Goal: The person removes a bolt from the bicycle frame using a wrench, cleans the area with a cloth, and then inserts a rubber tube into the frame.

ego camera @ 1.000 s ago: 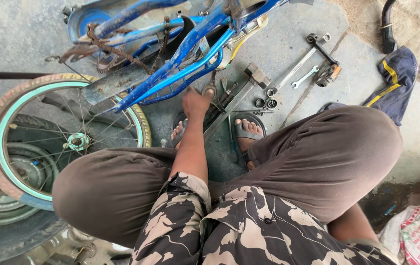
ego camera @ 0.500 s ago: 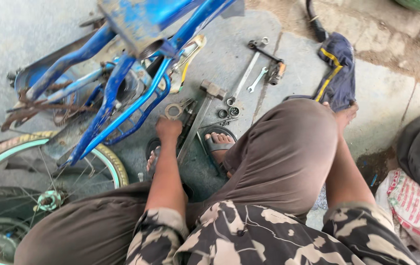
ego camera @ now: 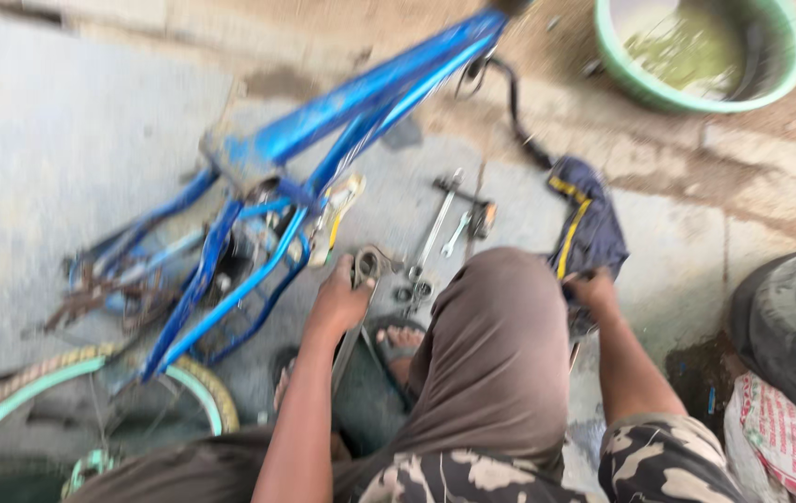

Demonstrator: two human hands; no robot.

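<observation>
Holding a metal crank arm [ego camera: 361, 279], the left hand [ego camera: 337, 303] is closed around it, near the blue bike frame [ego camera: 361, 107]. The right hand [ego camera: 593, 291] grips a dark blue cloth [ego camera: 593, 233] on the right. Wrenches [ego camera: 445, 224] and small rings [ego camera: 412, 291] lie loose between them, so the bike looks far from put together.
</observation>
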